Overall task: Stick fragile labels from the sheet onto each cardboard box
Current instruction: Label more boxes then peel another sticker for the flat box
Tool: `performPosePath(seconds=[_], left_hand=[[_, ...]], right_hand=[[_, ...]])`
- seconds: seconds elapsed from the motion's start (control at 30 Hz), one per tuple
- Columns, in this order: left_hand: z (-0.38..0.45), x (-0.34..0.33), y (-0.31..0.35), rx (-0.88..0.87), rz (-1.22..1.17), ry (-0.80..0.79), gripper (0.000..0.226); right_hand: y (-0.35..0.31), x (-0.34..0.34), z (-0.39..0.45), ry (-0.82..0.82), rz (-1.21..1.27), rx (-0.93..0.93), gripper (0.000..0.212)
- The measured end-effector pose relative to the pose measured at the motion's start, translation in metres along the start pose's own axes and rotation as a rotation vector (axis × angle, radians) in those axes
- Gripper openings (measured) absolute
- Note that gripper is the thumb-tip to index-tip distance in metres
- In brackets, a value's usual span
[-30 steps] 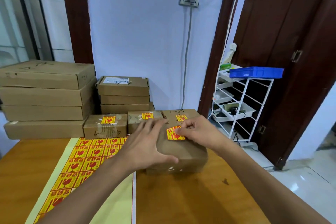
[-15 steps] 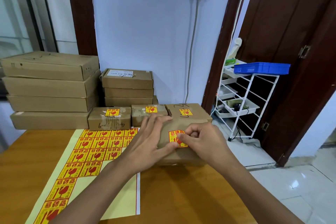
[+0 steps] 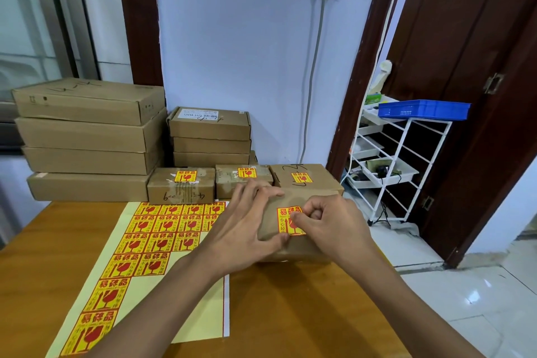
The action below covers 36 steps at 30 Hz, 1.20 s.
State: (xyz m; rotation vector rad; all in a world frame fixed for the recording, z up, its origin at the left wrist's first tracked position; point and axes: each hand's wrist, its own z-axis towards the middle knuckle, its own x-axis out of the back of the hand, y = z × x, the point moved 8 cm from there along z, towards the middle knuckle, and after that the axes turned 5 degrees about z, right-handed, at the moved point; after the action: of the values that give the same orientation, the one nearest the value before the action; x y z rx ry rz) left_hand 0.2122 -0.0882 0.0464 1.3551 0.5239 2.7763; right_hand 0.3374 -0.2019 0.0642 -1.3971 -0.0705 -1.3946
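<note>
A small brown cardboard box (image 3: 293,248) lies on the wooden table (image 3: 290,314) near its right edge. A yellow and red fragile label (image 3: 286,227) lies flat on the box's top. My right hand (image 3: 334,227) has its fingers curled, and its thumb presses on the label's upper right part. My left hand (image 3: 247,224) rests spread over the left side of the box, fingers straight and thumb tip by the label's lower left corner. The label sheet (image 3: 151,241) lies to the left, with several labels still on it.
Three small boxes with labels on top (image 3: 181,189) (image 3: 232,182) (image 3: 308,180) stand in a row behind. Two stacks of flat cartons (image 3: 87,139) (image 3: 209,136) stand against the wall. A white rack with a blue tray (image 3: 424,109) stands off the table's right side.
The label has gone from tilted between my right fingers to lying flat under the thumb. My left hand has slid closer to the label. The camera has tilted down a little.
</note>
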Motion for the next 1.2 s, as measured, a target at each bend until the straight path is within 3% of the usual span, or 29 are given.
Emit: performPosePath(seconds=[0.33,0.53,1.2], left_hand=[[-0.002,0.001,0.003,-0.024,0.006,0.014,0.065],[-0.005,0.002,0.003,-0.057,-0.003,0.03,0.045],[-0.004,0.003,0.004,-0.034,0.013,0.018,0.05]], right_hand=[[-0.014,0.005,-0.012,0.083,-0.223,0.025,0.028],[-0.017,0.005,-0.017,0.093,-0.246,0.042,0.03],[-0.015,0.003,-0.015,0.078,-0.245,-0.027,0.032]])
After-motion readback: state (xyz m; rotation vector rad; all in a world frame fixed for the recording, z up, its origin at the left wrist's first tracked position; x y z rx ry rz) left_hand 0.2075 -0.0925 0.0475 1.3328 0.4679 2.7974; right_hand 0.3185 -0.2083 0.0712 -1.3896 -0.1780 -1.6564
